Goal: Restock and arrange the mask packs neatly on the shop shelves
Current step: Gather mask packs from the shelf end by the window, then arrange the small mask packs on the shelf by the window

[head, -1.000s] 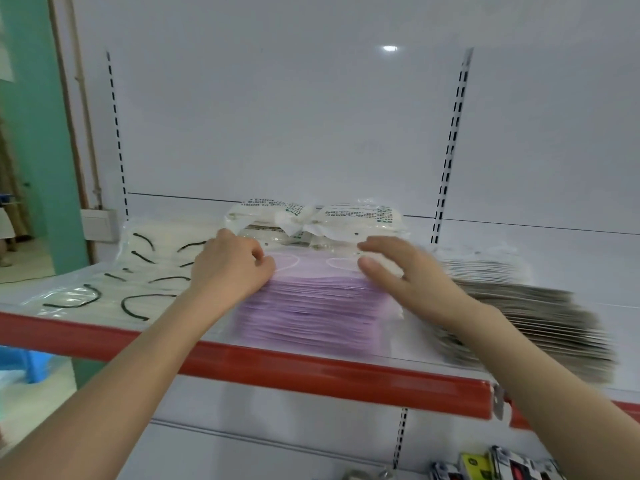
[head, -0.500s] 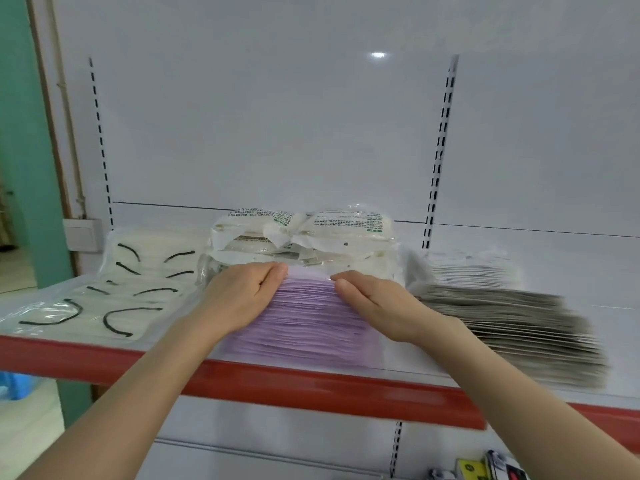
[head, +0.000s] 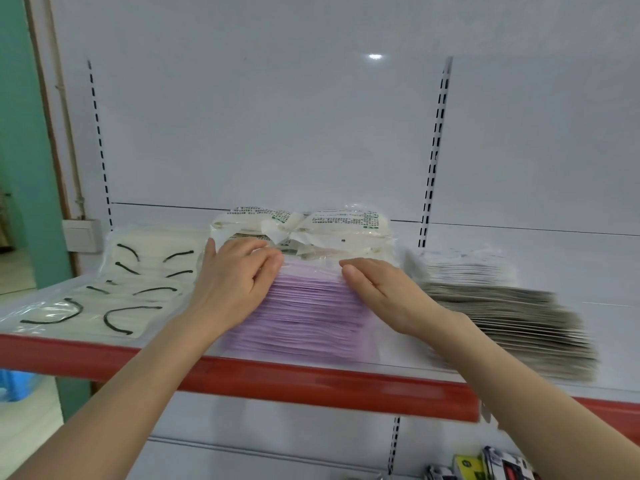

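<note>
- On the red-edged shelf (head: 311,379), the purple mask pack (head: 308,320) sits in the middle.
- Left hand (head: 235,282) rests on it, fingers together, a bit bent.
- Right hand (head: 384,292) lies flat on it, fingers straight.

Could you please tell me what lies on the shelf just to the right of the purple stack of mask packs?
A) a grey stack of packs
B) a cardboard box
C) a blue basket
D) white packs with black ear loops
A: a grey stack of packs sits on the shelf right of the purple stack, while the white packs with black loops lie to its left.
</note>
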The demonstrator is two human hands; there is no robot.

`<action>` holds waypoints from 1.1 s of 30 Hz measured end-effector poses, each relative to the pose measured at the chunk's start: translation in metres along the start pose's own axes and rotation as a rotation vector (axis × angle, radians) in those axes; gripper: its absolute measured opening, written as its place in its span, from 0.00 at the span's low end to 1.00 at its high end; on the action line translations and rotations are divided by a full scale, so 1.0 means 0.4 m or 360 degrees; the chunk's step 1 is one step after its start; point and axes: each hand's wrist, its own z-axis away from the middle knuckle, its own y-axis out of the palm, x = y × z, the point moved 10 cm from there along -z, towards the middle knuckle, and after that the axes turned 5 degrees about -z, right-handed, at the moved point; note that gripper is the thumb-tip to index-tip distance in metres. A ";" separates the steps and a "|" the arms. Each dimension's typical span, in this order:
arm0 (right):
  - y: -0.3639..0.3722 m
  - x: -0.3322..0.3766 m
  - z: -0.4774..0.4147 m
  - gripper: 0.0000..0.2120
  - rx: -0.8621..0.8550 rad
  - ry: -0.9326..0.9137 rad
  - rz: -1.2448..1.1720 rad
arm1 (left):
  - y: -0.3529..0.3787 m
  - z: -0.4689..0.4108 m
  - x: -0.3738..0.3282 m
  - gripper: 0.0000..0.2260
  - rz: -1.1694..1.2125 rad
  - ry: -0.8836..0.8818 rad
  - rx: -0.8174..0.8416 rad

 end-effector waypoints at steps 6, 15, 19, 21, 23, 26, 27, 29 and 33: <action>-0.022 -0.013 0.007 0.19 -0.0098 0.0032 -0.0089 | -0.033 0.002 -0.018 0.26 -0.0032 0.0056 -0.0157; -0.131 -0.002 0.046 0.17 -0.0385 -0.0078 0.0018 | -0.088 0.026 -0.226 0.18 0.0299 0.0440 -0.0478; -0.214 -0.041 0.116 0.18 -0.0443 -0.0054 0.0106 | -0.067 0.054 -0.386 0.18 0.0506 0.0651 -0.0418; -0.263 -0.077 0.170 0.23 -0.0466 -0.0018 0.0172 | -0.032 0.063 -0.466 0.21 0.0621 0.0701 -0.0307; -0.317 -0.124 0.237 0.24 -0.0480 0.0042 0.0225 | 0.000 0.069 -0.549 0.20 0.0682 0.0716 -0.0220; -0.428 -0.230 0.377 0.18 -0.0502 0.0193 0.0333 | 0.040 0.074 -0.712 0.17 0.0764 0.0782 -0.0145; -0.460 -0.259 0.414 0.17 -0.0503 0.0236 0.0366 | 0.052 0.072 -0.755 0.18 0.0778 0.0796 -0.0100; -0.550 -0.329 0.517 0.16 -0.0521 0.0371 0.0421 | 0.079 0.074 -0.878 0.19 0.0845 0.0836 -0.0023; -0.766 -0.469 0.763 0.16 -0.0595 0.0624 0.0620 | 0.120 0.100 -1.177 0.20 0.0950 0.0933 0.0049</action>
